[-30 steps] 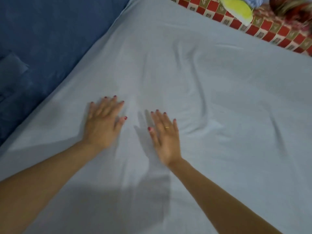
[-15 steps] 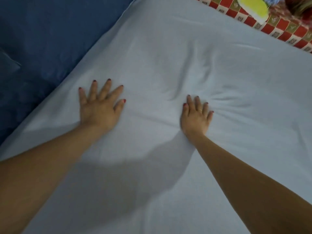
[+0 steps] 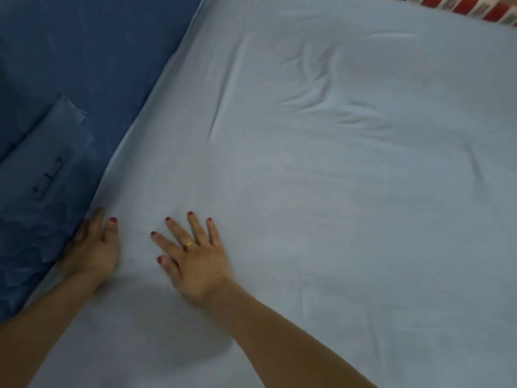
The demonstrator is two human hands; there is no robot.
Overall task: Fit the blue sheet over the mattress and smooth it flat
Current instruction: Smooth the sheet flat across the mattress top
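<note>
The pale blue sheet (image 3: 321, 191) covers the mattress and fills most of the head view. Creases gather near its upper middle and a long fold runs left of them. My left hand (image 3: 93, 247) lies at the sheet's left edge, its outer fingers slipping over the side out of sight. My right hand (image 3: 195, 256) rests flat on the sheet beside it, fingers spread, a gold ring on one finger.
A dark blue wall (image 3: 84, 51) borders the mattress on the left, with a paler blue patch (image 3: 42, 158) and torn-looking paint lower down. A red and white checked cloth (image 3: 461, 7) shows at the top right corner.
Both hands have slid left and toward me across the sheet. My left hand has reached the left edge; my right hand has moved in beside it. The view shifted left.
</note>
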